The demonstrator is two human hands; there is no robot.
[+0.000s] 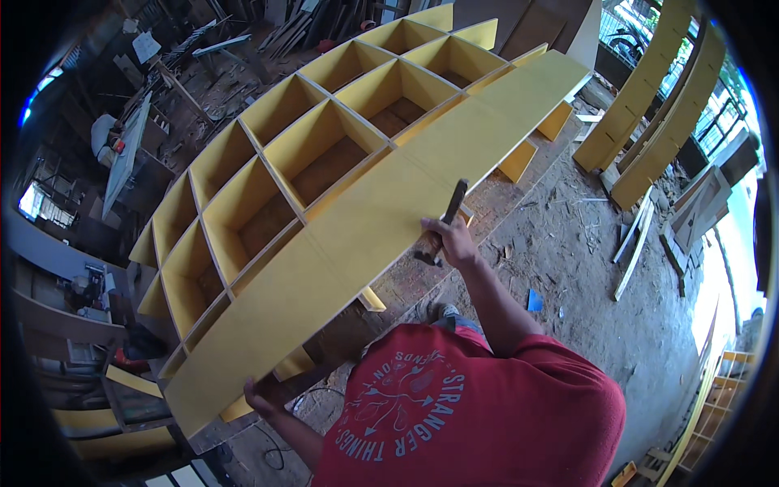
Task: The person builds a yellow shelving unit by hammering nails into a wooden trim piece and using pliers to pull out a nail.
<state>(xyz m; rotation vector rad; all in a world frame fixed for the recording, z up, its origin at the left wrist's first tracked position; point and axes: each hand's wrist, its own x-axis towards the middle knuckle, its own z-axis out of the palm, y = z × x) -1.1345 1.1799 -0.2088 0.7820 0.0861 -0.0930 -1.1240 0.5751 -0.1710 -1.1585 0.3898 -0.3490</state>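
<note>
A large yellow wooden lattice frame [260,154] with open square cells and a curved far edge lies in front of me. Along its near side runs a long yellow board [365,215], slanting from lower left to upper right. My right hand [452,241] is closed around a dark hammer [457,200] near the board's near edge, the handle pointing up and the head below the fingers. At the board's lower left, my left hand [261,396] grips its near edge; some of its fingers are hidden.
The frame rests on a worn wooden worktable [406,280]. Curved yellow boards [641,105] stand upright at the right. Thin wood strips [634,243] and a blue scrap [535,299] lie on the dusty floor. A person [105,138] is at the far left, beside a leaning panel [128,158].
</note>
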